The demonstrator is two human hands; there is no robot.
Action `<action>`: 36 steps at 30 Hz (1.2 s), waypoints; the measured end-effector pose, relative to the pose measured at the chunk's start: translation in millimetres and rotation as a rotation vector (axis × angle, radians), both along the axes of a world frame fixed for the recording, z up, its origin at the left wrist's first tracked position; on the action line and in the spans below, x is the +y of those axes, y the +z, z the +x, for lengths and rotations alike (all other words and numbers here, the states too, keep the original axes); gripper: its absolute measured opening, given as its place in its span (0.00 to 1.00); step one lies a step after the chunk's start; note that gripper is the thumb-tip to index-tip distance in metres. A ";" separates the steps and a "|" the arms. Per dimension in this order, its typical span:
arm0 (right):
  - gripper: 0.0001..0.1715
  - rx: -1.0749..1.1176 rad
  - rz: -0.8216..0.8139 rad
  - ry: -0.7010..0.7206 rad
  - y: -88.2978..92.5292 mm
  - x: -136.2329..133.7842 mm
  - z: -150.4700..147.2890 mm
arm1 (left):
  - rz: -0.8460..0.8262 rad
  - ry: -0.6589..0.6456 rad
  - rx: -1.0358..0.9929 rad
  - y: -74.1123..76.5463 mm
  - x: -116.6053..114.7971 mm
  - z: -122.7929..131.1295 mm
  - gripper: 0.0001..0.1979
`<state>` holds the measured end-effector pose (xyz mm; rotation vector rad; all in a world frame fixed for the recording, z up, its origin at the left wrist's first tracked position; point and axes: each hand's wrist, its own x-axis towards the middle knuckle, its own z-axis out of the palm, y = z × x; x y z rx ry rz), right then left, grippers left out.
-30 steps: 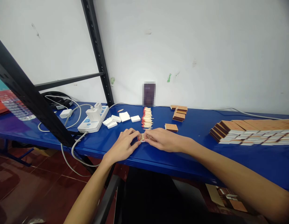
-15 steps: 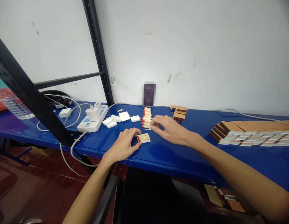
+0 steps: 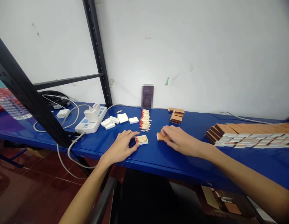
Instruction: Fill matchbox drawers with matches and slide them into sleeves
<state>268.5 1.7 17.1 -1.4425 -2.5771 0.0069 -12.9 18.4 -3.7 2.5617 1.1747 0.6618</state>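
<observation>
Well, writing: print on the power strip (image 3: pixel 90 121), left of the match pile (image 3: pixel 145 119), too small to read.
Hidden: brown sleeve (image 3: pixel 159 136) mostly under fingers; dark card (image 3: pixel 148 95) behind the pile blurred.
Tray (image 3: pixel 142 139): white, open, packed with red-tipped matches, just before the pile.
Left hand (image 3: pixel 121 147): fingertips pinching the tray's left end.
Right hand (image 3: pixel 179 140): fingers closed over the sleeve, right of the pile's near end.

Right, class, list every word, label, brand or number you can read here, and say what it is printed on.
No text here can be read.
On the power strip: blue markings, too small to read.
On the brown matchbox sleeves: print too small to read.
On the dark card against the wall: blurred.
</observation>
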 end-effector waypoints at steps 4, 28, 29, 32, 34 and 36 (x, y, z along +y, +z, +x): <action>0.06 0.190 -0.158 0.098 7.7 -8.5 -18.5 | 0.000 -0.017 0.026 -1.0 1.8 -0.2 0.19; 0.10 0.386 -0.280 0.184 7.6 12.8 -28.5 | -0.067 -0.077 -0.085 4.7 -4.5 -1.3 0.25; 0.11 0.399 -0.298 0.188 7.9 12.2 -30.2 | -0.080 -0.078 -0.096 4.6 -4.6 -1.4 0.25; 0.15 0.424 -0.326 0.207 6.6 8.9 -38.8 | -0.114 -0.076 -0.102 3.7 -4.0 -1.8 0.27; 0.14 0.414 -0.304 0.230 4.7 6.4 -45.4 | -0.113 -0.077 -0.111 3.3 -3.3 -1.9 0.27; 0.12 0.406 -0.280 0.245 2.4 4.4 -50.2 | -0.103 -0.081 -0.131 3.3 -2.5 -1.5 0.27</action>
